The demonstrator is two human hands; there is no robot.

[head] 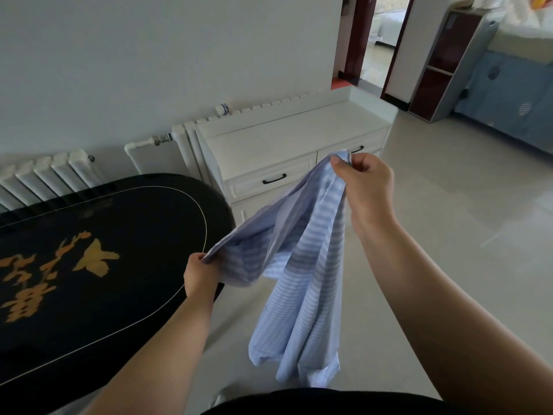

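While holding the blue-striped shirt (302,265) up in the air, above the floor (449,205) and just off the rounded end of the black surface (134,295), keep both grips firm. Left hand (199,277): fingers curled round a bunched edge, low, right by the end of the surface. Right hand (365,181): thumb and fingers pinching another edge, higher and further out, in front of the white drawer chest (284,139). Between the 2 hands, a slack, twisted span of cloth; below it, most of the garment dangling in loose folds, not lying on the surface.

Judging by that, probably shaking out and finding the seams before laying flat. Work along the edge with 1 hand at a time, never loosing both. Find matching points, such as the 2 shoulders or the 2 hem corners, before pulling taut. Draw the hands apart and level to take out the twist. Give 1 short downward snap to drop the folds. Mind the low tail near the floor. Then swing left and lower onto the surface, tail first, smoothing outward.
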